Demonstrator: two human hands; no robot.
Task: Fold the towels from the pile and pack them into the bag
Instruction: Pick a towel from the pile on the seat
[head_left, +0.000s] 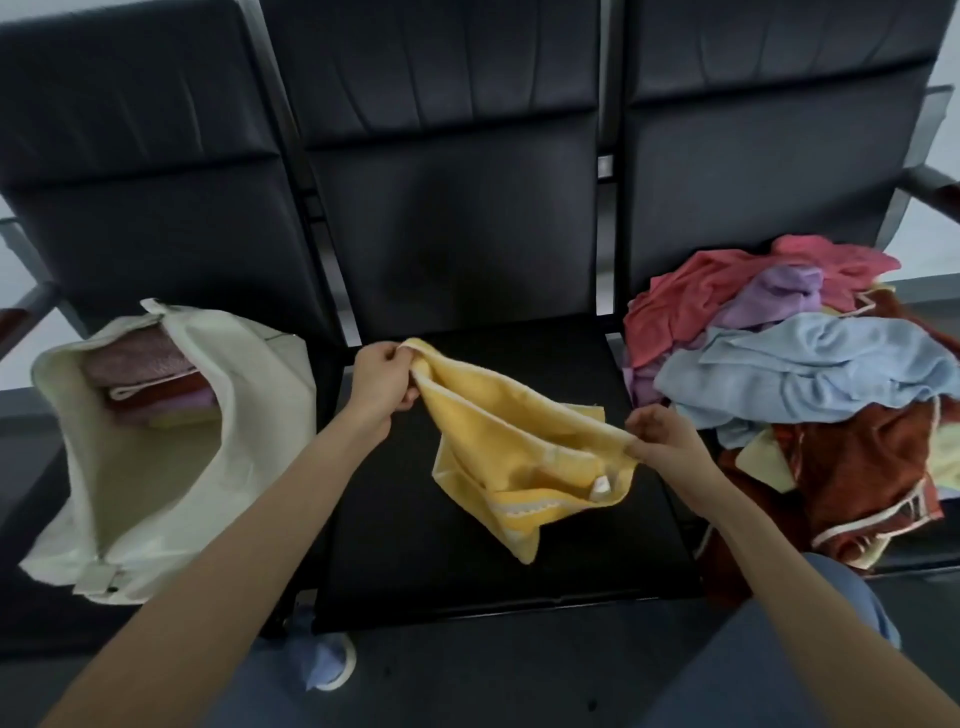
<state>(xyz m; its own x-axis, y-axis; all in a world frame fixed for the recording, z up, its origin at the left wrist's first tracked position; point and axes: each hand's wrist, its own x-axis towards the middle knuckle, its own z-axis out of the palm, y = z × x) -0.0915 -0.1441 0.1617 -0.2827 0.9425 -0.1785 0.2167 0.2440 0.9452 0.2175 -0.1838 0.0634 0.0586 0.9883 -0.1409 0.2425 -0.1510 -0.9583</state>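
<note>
Head view: yellow towel (511, 457) held above middle seat (467, 571), not flat yet. L hand (382, 382) pinches its top corner at the seat's back-left; R hand (662, 441) pinches an edge toward the seat's right side. Rest hangs crumpled w/ a corner drooping. Risk: edges bunched, so a fold now probably comes out skewed; a thin pinch could slip. Bag (171, 467) on seat to the left, open, folded towels inside; pile (795, 384) on seat to the right, close enough to snag.
</note>
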